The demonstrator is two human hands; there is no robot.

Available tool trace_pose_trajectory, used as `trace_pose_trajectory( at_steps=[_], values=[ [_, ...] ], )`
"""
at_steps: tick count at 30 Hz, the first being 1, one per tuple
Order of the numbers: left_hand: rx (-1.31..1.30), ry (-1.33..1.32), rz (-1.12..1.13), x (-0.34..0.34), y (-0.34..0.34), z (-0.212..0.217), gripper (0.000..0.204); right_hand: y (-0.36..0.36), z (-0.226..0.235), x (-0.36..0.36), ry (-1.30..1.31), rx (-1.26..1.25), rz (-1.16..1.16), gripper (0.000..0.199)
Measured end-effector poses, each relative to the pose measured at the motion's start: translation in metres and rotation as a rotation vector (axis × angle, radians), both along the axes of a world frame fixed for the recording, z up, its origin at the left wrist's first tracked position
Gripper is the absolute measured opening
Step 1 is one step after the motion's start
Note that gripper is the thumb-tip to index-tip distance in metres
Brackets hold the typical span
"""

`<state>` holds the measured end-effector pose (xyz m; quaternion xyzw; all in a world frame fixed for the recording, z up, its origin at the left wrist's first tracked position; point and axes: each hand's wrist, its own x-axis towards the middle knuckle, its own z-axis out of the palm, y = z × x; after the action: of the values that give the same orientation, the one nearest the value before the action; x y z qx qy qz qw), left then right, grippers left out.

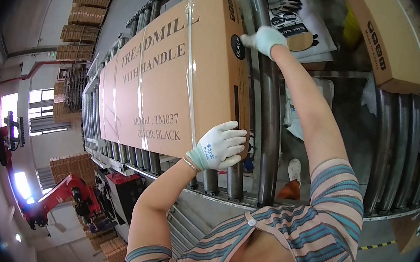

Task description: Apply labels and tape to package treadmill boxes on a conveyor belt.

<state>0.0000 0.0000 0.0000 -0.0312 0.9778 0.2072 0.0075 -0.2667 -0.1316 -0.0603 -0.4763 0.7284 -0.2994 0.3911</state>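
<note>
A large brown cardboard box (165, 71) with dark print and clear straps lies on a metal roller conveyor (270, 137). My left hand (216, 147), in a white and pale green glove, rests on the box's near corner with its fingers spread. On the box's narrow end face is a black oval label (237, 47). Right beside that label is my right hand (268, 40), in a similar glove. Its fingers point toward the label but are blurred, so whether they hold anything does not show.
Dark-and-white gloves (285, 4) and a sheet of black labels (290, 30) lie past my right hand. Another cardboard box (400, 43) sits on rollers at right. A red robot arm (69, 196) stands at lower left; stacked cardboard (87, 15) lies at far left.
</note>
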Motion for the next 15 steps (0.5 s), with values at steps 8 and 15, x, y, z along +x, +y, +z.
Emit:
trace_pose_trajectory(
  at_steps=[8, 15],
  values=[
    [-0.043, 0.053, 0.037, 0.018, -0.001, -0.006, 0.019, 0.022, -0.079, 0.146, -0.104, -0.477, -0.098, 0.089],
    [-0.16, 0.081, -0.017, 0.041, -0.006, -0.002, 0.017, 0.016, -0.028, 0.172, 0.562, -0.668, 0.101, 0.041]
  ],
)
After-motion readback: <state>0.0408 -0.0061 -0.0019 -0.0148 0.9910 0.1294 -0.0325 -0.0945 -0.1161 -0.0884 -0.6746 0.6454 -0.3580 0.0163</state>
